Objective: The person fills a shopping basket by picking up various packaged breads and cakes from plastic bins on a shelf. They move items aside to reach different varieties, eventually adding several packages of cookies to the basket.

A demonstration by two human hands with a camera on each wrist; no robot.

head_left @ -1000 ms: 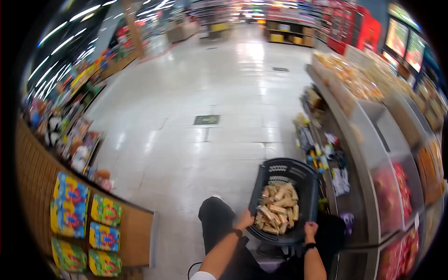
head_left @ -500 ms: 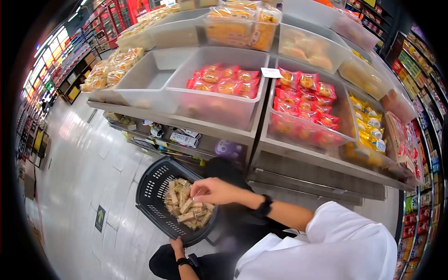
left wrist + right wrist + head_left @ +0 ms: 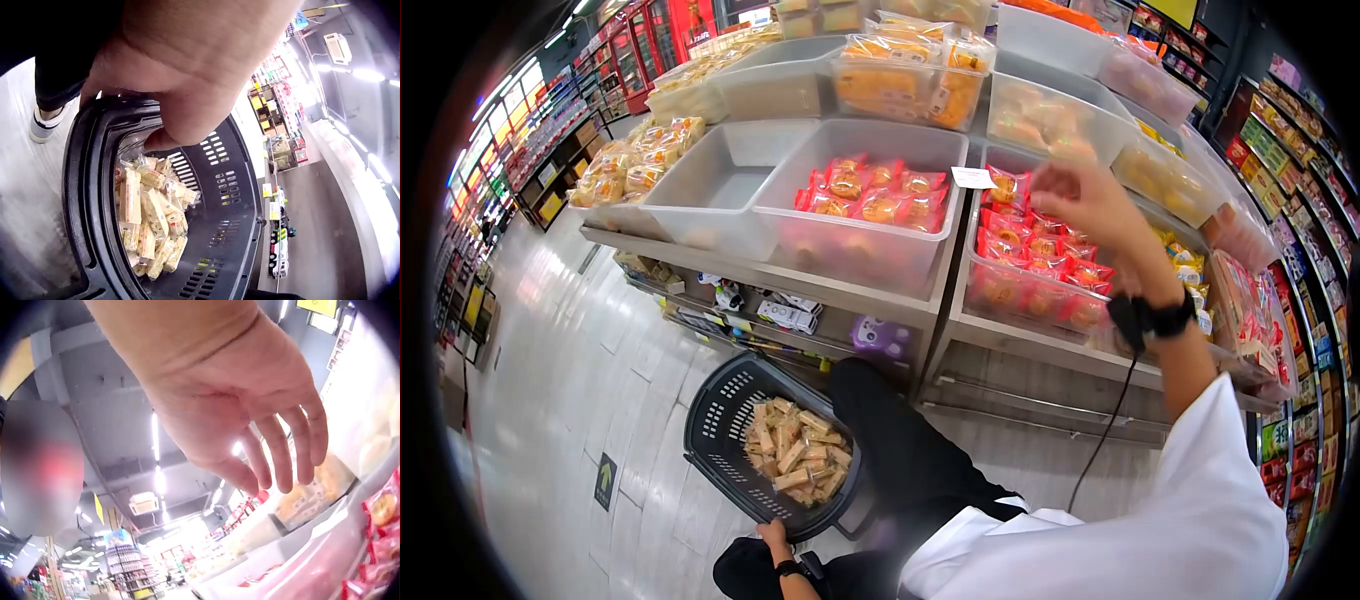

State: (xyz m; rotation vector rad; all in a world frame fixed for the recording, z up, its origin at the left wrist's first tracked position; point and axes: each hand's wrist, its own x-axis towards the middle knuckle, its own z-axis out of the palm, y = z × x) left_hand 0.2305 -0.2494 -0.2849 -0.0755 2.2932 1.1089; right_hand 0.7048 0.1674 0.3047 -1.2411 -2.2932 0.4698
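Observation:
My left hand (image 3: 774,536) grips the rim of a dark grey shopping basket (image 3: 718,408), thumb hooked over the inside in the left wrist view. Inside the basket lies a heap of wrapped beige snack bars (image 3: 798,452). Raised over the shelf, my right hand (image 3: 1090,205) hovers above a clear bin holding red-wrapped round pastries (image 3: 1040,262). The right wrist view shows this hand (image 3: 250,425) with its fingers loosely bent downward and nothing between them. Beside that bin stands another clear bin of red packets (image 3: 880,190), with a white label (image 3: 973,178) between them.
More plastic bins rise in tiers, among them yellow-wrapped packets (image 3: 1188,262) at right and packaged bread (image 3: 640,160) at left. Toys, including a purple one (image 3: 880,337), fill the lower shelf. Stocked shelves (image 3: 1300,300) stand at far right.
The head view has turned from the aisle toward the bins. My right hand left the basket rim, passed over the snack bars, then rose to the red packets. The left hand stays on the basket.

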